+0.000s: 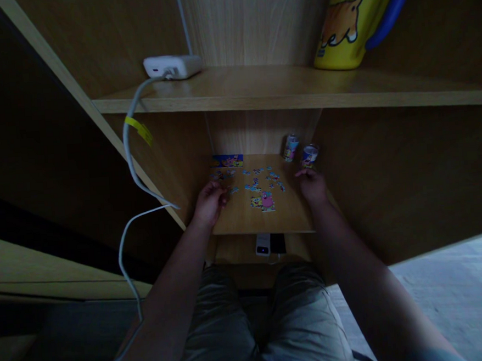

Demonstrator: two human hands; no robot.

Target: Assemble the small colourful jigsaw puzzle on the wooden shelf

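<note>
Loose jigsaw puzzle pieces (252, 188), mostly blue, lie scattered over the wooden lower shelf (244, 223). Nearer the front edge, a few joined pieces (263, 201) form a small pink and yellow cartoon section. My left hand (210, 202) is at the left side of the pieces, fingers curled and pinched together; whatever is between them is too small to make out. At the right, my right hand (312, 186) hovers or rests by the shelf's side, index finger stretched out to the left, with nothing visible in it. Just behind it stands an open printed tin (309, 155).
A printed cylinder (291, 147) stands beside the tin, and a blue picture card (228, 161) lies at the back left. Above, a shelf (251, 86) holds a white charger (173, 67) with a hanging cable (127, 155) and a yellow bottle (341, 30). A white device (263, 244) lies below.
</note>
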